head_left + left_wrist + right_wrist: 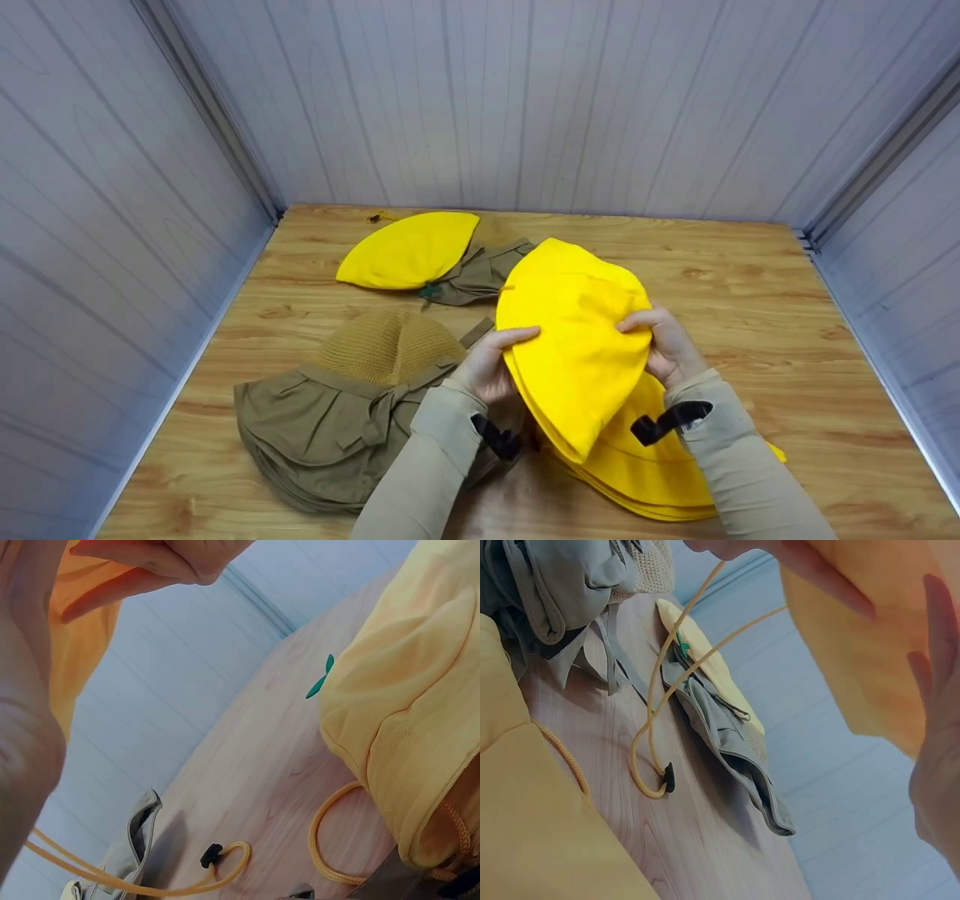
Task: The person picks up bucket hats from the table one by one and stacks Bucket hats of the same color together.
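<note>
Both hands hold a yellow bucket hat [574, 337], folded flat, above the table. My left hand [487, 367] grips its left edge, thumb on top and fingers underneath. On the opposite edge, the right hand [671, 349] pinches the cloth with its thumb over the near face. A yellow chin cord [651, 716] with a black toggle [668, 777] dangles from the hat in the right wrist view. Beneath the hands lies a stack of yellow hats [652, 484], partly hidden by the held hat and right forearm.
Left of the hands is a stack of olive-brown sun hats [322, 442] with a woven crown [375, 349] and tied bow. Farther back, another folded yellow hat [412, 251] lies against an olive hat [484, 274]. Pale panelled walls [480, 105] enclose the wooden table [750, 300].
</note>
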The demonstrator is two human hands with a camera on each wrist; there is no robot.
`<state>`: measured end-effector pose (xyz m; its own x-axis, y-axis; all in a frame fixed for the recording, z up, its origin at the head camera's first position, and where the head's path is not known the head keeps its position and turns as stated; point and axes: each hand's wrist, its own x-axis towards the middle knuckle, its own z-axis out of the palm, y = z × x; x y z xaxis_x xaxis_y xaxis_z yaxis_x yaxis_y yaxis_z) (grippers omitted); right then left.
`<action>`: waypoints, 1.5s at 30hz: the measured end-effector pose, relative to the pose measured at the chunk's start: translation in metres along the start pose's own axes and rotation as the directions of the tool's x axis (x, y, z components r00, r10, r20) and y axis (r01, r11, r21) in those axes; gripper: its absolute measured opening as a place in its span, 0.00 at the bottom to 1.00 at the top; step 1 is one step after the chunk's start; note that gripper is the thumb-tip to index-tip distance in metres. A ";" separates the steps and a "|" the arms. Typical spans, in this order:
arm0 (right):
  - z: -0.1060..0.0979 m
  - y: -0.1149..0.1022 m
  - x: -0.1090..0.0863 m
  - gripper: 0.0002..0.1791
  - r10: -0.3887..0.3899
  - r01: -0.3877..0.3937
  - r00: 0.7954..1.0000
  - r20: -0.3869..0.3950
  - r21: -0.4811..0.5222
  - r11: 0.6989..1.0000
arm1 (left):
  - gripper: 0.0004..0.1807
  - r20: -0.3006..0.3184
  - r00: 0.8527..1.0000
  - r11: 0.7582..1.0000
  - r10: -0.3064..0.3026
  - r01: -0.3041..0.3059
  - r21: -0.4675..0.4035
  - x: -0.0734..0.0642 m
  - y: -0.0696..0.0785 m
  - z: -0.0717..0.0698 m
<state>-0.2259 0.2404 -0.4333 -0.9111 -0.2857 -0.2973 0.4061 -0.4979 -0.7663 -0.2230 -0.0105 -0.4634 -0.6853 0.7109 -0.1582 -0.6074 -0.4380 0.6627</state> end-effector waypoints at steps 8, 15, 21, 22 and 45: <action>0.001 0.003 0.001 0.18 -0.068 0.068 0.998 -0.008 0.055 0.996 | 0.21 -0.060 0.998 1.000 0.021 -0.021 -0.004 -0.001 0.003 -0.001; 0.001 0.007 -0.001 0.27 -0.035 0.035 0.999 -0.008 0.077 0.996 | 0.19 -0.095 0.992 0.996 0.080 -0.082 -0.019 -0.002 0.006 0.000; 0.003 0.014 -0.004 0.32 -0.020 0.016 1.000 0.023 0.132 0.991 | 0.17 -0.149 0.976 0.986 0.159 -0.165 -0.029 -0.001 0.005 0.003; 0.003 0.015 -0.005 0.33 -0.019 0.014 0.999 0.032 0.139 0.990 | 0.17 -0.160 0.972 0.983 0.173 -0.181 -0.037 -0.001 0.005 0.003; 0.035 0.046 -0.009 0.27 -0.096 0.169 0.983 -0.157 0.563 0.809 | 0.22 -0.453 0.766 0.872 0.457 -0.487 0.055 0.023 -0.021 0.024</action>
<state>-0.1967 0.1915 -0.4461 -0.9455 -0.1048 -0.3082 0.2149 -0.9120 -0.3493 -0.2166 0.0280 -0.4635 -0.9841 0.0953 -0.1498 -0.1734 -0.6975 0.6953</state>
